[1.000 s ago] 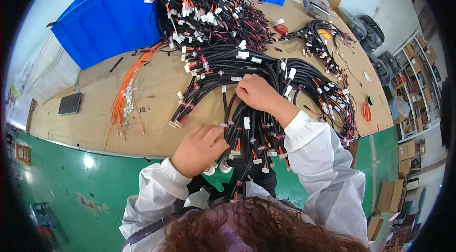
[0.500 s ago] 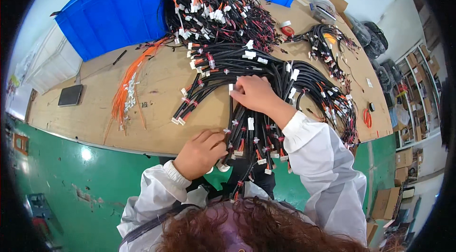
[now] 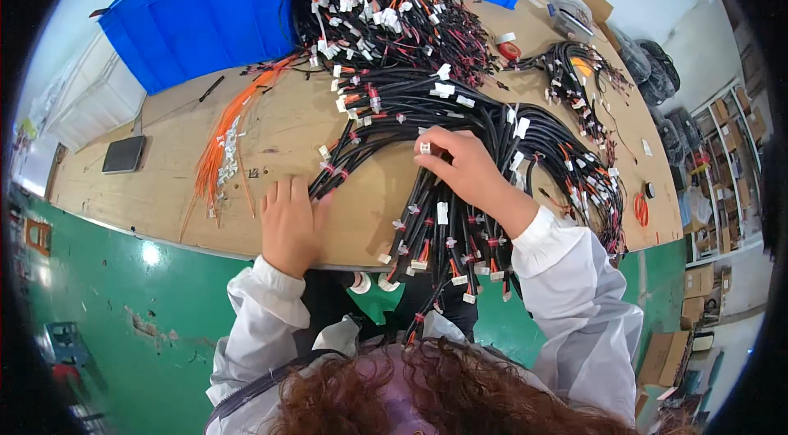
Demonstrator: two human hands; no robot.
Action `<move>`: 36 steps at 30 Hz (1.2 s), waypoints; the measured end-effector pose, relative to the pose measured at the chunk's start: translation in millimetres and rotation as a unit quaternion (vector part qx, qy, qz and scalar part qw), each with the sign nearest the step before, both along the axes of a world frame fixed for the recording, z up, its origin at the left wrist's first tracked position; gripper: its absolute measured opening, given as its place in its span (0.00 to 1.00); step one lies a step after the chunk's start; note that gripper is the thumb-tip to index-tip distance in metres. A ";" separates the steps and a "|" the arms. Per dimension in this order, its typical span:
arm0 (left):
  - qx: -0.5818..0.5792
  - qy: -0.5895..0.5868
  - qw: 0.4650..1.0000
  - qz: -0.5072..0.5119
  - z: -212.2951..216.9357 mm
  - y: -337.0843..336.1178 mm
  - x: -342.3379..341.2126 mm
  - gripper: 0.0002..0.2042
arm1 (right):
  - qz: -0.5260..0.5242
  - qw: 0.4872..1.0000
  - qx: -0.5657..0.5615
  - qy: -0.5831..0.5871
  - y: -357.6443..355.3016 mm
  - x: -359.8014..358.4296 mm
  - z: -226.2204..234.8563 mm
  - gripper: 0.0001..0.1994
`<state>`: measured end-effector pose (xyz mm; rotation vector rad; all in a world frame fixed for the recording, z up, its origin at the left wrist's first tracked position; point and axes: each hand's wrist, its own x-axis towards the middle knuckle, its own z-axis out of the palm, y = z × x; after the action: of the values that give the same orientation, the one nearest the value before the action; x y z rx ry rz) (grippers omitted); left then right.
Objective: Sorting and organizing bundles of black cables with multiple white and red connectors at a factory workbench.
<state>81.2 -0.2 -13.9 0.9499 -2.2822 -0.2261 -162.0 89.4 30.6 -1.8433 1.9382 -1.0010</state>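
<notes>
A bundle of black cables (image 3: pixel 492 127) with white plugs and small tags lies across the table, several branches hanging over its front edge. My right hand (image 3: pixel 469 172) is closed in a pinch on a white connector (image 3: pixel 425 148) above the middle of the bundle. At the left branch, my left hand (image 3: pixel 291 226) has its fingers stretched out and the thumb apart, over the ends of some black cables (image 3: pixel 335 176). The hand hides those ends, and whether it touches them is unclear. Hanging cable ends (image 3: pixel 447 246) with white plugs and orange wires sit between my forearms.
A large heap of black cables (image 3: pixel 394 16) lies at the back beside a blue bin (image 3: pixel 205 16). Orange wires (image 3: pixel 215 156) with white plugs and a dark flat device (image 3: pixel 124 154) are on the left. Another cable bundle (image 3: pixel 566 78) and red tape (image 3: pixel 509 50) lie at the right.
My left hand has moved up and left, from the hanging cable ends to the ends of the left branch. My right hand has shifted slightly right, and the connector in its fingers now shows end-on.
</notes>
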 end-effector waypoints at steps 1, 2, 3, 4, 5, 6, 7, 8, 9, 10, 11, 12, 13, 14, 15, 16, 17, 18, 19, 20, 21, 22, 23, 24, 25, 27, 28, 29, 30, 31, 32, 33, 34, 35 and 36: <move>0.013 -0.040 0.999 -0.009 -2.0 -4.8 -3.1 0.15 | -0.001 0.999 -0.019 0.049 6.8 -0.9 1.0 0.07; 0.026 -0.081 0.996 -0.018 -3.7 -9.2 -6.5 0.15 | -0.002 0.994 -0.075 0.076 10.0 -2.5 -3.7 0.06; 0.021 -0.066 0.997 -0.023 -4.5 -13.0 -10.2 0.14 | -0.003 0.986 -0.131 0.103 11.7 -3.6 -8.3 0.06; 0.023 -0.070 0.997 -0.030 -5.1 -16.9 -10.2 0.14 | 0.001 0.991 -0.108 0.084 15.8 -1.1 -4.8 0.05; 0.055 -0.059 0.996 -0.039 -5.4 -22.0 -9.2 0.13 | 0.003 0.989 -0.111 0.099 18.6 -1.2 -5.0 0.05; 0.087 -0.048 0.994 -0.046 -5.2 -26.3 -9.1 0.12 | 0.006 0.987 -0.115 0.114 21.3 -1.7 -5.5 0.05; 0.096 -0.032 0.993 -0.053 -5.5 -29.2 -9.1 0.11 | 0.003 0.987 -0.120 0.110 24.5 -0.7 -6.8 0.05; 0.096 -0.037 0.993 -0.057 -7.9 -33.2 -8.2 0.11 | 0.008 0.984 -0.138 0.113 26.8 0.4 -6.1 0.05; 0.110 -0.022 0.992 -0.056 -10.7 -37.5 -6.9 0.11 | 0.013 0.981 -0.157 0.117 28.6 1.3 -5.5 0.06; 0.124 -0.007 0.991 -0.054 -12.4 -39.1 -7.4 0.11 | 0.009 0.980 -0.159 0.119 30.9 1.5 -6.9 0.07; 0.142 -0.005 0.989 -0.039 -11.5 -38.4 -9.1 0.12 | 0.006 0.980 -0.159 0.117 32.8 1.5 -7.6 0.07; 0.142 -0.008 0.989 -0.040 -9.8 -38.7 -10.6 0.12 | 0.006 0.980 -0.163 0.116 34.3 1.6 -7.9 0.07; 0.131 -0.026 0.991 -0.023 -7.6 -39.2 -12.4 0.12 | 0.005 0.979 -0.166 0.116 35.8 1.5 -8.5 0.07; 0.119 -0.044 0.992 -0.006 -5.9 -39.9 -14.2 0.12 | 0.004 0.979 -0.166 0.115 37.0 1.3 -9.6 0.07; 0.119 -0.044 0.992 -0.007 -5.0 -42.5 -14.7 0.12 | 0.003 0.979 -0.171 0.112 37.8 1.1 -10.8 0.07; 0.084 -0.049 0.995 -0.015 -4.6 -46.7 -13.9 0.12 | 0.002 0.978 -0.176 0.109 38.3 1.0 -11.5 0.08; 0.048 -0.054 0.997 -0.021 -3.7 -49.1 -12.5 0.11 | 0.002 0.978 -0.177 0.108 38.2 1.3 -11.9 0.08; 0.048 -0.054 0.997 -0.021 -1.5 -49.4 -11.4 0.11 | 0.002 0.977 -0.180 0.109 37.9 1.6 -12.0 0.06; 0.088 -0.018 0.995 -0.039 2.1 -50.1 -10.5 0.10 | 0.001 0.977 -0.184 0.111 37.7 1.9 -12.5 0.05; 0.129 0.018 0.990 -0.056 8.4 -50.1 -9.9 0.10 | -0.001 0.977 -0.183 0.112 38.4 2.1 -11.0 0.05; 0.208 0.030 0.977 -0.047 17.5 -48.0 -9.3 0.08 | -0.008 0.982 -0.151 0.112 40.0 2.2 -7.6 0.05; 0.206 0.031 0.977 -0.044 20.9 -47.8 -8.6 0.08 | -0.011 0.986 -0.122 0.111 39.5 3.0 -5.1 0.07; 0.272 0.109 0.952 -0.090 23.4 -48.4 -7.9 0.07 | -0.028 0.989 -0.069 0.125 41.2 2.6 -4.7 0.09; 0.333 0.186 0.914 -0.135 25.5 -48.3 -7.3 0.07 | -0.045 0.989 -0.015 0.139 43.3 2.0 -4.8 0.10; 0.305 0.174 0.925 -0.144 28.1 -44.2 -8.8 0.06 | -0.055 0.980 0.004 0.190 43.9 1.6 -4.9 0.16; 0.290 0.162 0.923 -0.196 44.3 -37.7 -11.5 0.06 | -0.065 0.943 -0.135 0.298 30.8 8.8 -3.7 0.19; 0.280 0.147 0.913 -0.257 53.9 -33.5 -14.4 0.06 | -0.004 0.941 -0.195 0.277 21.6 14.0 5.1 0.21; 0.296 0.135 0.898 -0.297 65.5 -28.7 -15.7 0.06 | 0.047 0.951 -0.196 0.233 15.4 26.2 20.9 0.20; 0.296 0.138 0.898 -0.296 68.5 -25.6 -21.0 0.06 | 0.099 0.958 -0.195 0.187 8.5 38.0 31.9 0.20; 0.316 0.133 0.871 -0.352 72.6 -24.3 -25.9 0.06 | 0.113 0.960 -0.233 0.109 -1.9 47.3 26.9 0.14; 0.335 0.129 0.841 -0.405 76.1 -26.2 -28.3 0.07 | 0.130 0.982 -0.125 0.063 -2.7 48.6 30.6 0.12; 0.376 0.051 0.844 -0.379 79.4 -31.2 -28.7 0.12 | 0.145 0.989 -0.015 0.016 -3.6 49.8 34.2 0.10; 0.374 0.056 0.846 -0.377 75.3 -32.2 -32.3 0.12 | 0.120 0.988 -0.095 0.026 -7.8 49.8 24.7 0.10; 0.458 0.145 0.798 -0.365 69.1 -30.4 -35.8 0.15 | 0.110 0.990 -0.085 0.015 -7.6 53.2 23.6 0.10; 0.534 0.233 0.735 -0.348 62.6 -29.9 -38.8 0.18 | 0.100 0.992 -0.074 0.005 -5.8 55.6 22.6 0.10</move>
<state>42.4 -30.1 48.7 0.3207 -1.7840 -2.0069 -106.4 83.6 53.2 -2.0788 1.6820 -1.0973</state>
